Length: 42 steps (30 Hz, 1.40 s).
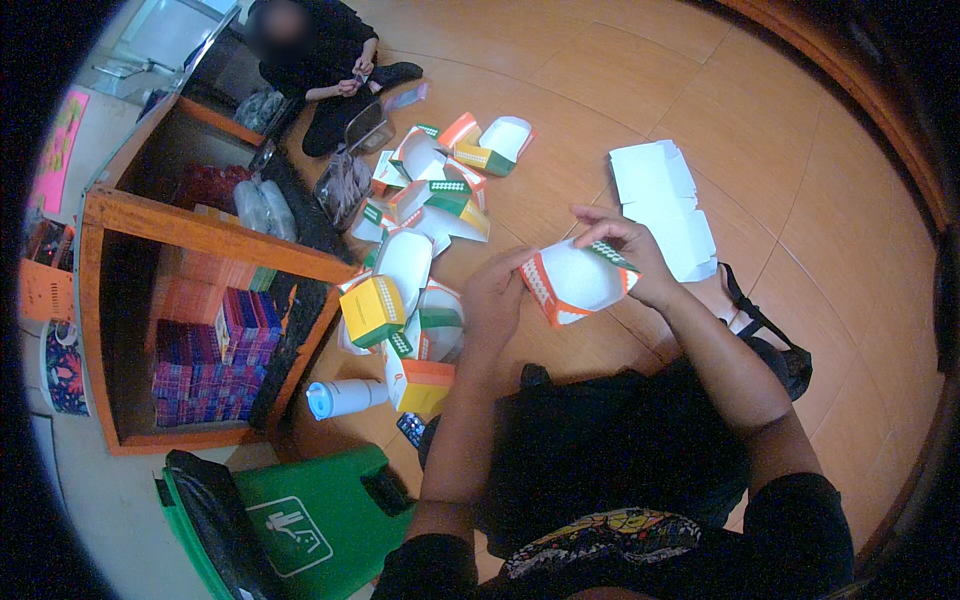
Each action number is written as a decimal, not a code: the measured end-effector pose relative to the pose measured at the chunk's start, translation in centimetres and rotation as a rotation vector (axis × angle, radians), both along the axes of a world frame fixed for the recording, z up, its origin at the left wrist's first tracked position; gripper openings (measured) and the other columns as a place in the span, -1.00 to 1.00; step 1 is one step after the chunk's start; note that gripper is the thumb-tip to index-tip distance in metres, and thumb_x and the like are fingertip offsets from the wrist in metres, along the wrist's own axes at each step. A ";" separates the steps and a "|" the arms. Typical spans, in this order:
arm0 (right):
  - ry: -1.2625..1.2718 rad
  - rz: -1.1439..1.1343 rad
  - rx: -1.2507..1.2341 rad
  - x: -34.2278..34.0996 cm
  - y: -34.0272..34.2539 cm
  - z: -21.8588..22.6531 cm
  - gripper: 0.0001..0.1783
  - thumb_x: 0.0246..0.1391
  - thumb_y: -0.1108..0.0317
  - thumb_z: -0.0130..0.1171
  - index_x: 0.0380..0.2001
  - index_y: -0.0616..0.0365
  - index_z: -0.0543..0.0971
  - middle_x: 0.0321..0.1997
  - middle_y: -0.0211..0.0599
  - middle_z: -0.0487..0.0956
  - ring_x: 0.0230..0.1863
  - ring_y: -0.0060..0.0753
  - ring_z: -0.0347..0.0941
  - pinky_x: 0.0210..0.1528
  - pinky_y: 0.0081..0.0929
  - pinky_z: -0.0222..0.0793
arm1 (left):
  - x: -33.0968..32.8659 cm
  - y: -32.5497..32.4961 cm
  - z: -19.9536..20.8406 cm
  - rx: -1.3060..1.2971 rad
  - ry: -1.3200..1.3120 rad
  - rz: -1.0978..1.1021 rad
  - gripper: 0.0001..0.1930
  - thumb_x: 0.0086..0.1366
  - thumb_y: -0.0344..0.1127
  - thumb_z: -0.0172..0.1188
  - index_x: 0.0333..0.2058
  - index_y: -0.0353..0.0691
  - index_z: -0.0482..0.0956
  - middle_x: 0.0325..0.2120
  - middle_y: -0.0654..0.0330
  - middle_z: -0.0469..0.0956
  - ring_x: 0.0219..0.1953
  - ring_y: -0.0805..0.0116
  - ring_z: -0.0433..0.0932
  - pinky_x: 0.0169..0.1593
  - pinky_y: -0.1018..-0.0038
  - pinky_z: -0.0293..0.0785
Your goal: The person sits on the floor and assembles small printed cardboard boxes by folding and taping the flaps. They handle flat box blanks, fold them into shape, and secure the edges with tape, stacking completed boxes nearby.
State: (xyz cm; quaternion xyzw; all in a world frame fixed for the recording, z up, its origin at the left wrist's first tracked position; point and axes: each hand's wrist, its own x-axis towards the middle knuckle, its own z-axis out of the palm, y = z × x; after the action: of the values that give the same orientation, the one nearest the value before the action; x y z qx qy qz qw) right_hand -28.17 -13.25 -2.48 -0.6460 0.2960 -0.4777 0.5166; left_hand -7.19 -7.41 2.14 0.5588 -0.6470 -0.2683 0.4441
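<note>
Over my lap I hold a folded paper food box [582,277], white inside, with orange, white and green printed sides. My left hand [492,305] grips its left side, the fingertips mostly hidden behind the wall. At the far right corner my right hand [637,255] has closed on the green printed edge, thumb and fingers against the wall. Left of my hands lies a heap of similar folded boxes [405,262] in yellow, green, orange and white. Flat white unfolded card blanks [652,180] lie on the floor beyond my right hand.
A wooden shelf unit [215,232] with stacked purple packs [215,360] stands at the left. Near it are a white tumbler [350,397], a phone [411,428] and a green bin [310,500]. Another person [320,60] sits on the floor at the far left, handling something small.
</note>
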 end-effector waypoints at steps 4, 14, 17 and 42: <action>0.065 -0.198 0.035 -0.3 -0.7 0.3 -0.61 0.06 0.43 0.20 0.01 0.05 0.50 0.13 -0.30 0.46 0.22 -0.36 0.31 0.15 -0.40 0.32 | 2.4 -1.0 -1.1 -0.266 -0.513 0.122 -0.58 0.18 -0.35 0.20 0.03 -0.28 0.48 -0.06 -0.08 0.51 0.04 0.01 0.45 0.13 0.16 0.32; 0.941 -0.776 0.223 -8.6 -7.3 -5.8 -0.45 -0.02 0.10 0.26 0.01 0.15 0.49 0.08 0.01 0.47 0.15 0.02 0.37 0.15 -0.13 0.31 | 3.9 -0.4 -6.4 0.276 -0.966 0.121 -0.24 0.11 0.01 0.26 0.22 -0.20 0.23 0.17 -0.18 0.27 0.21 -0.21 0.23 0.26 -0.02 0.12; 1.225 -0.861 0.527 -10.3 -7.2 -9.6 -0.41 -0.05 0.07 0.25 -0.01 0.25 0.49 0.12 0.06 0.45 0.18 0.06 0.36 0.17 -0.13 0.30 | 1.6 -0.4 -7.3 0.428 -0.939 -0.135 -0.31 0.22 0.03 0.15 0.23 -0.19 0.21 0.18 -0.15 0.26 0.23 -0.19 0.20 0.26 -0.03 0.11; 1.238 -0.834 0.685 -10.7 -6.0 -10.9 -0.39 -0.05 0.07 0.23 0.05 0.13 0.44 0.04 -0.01 0.53 0.09 -0.02 0.46 0.10 -0.10 0.38 | -2.1 1.9 -8.6 0.405 -0.844 -0.518 -0.41 0.26 -0.02 0.11 0.12 -0.35 0.35 0.08 -0.12 0.42 0.17 0.02 0.36 0.26 0.24 0.22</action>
State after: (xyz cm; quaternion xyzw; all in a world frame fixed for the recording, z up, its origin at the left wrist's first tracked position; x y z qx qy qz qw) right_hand -38.85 -19.25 -13.41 -0.4359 0.8727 -0.0705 0.2082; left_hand -9.31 -5.50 -6.50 0.5145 -0.8214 -0.2406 -0.0520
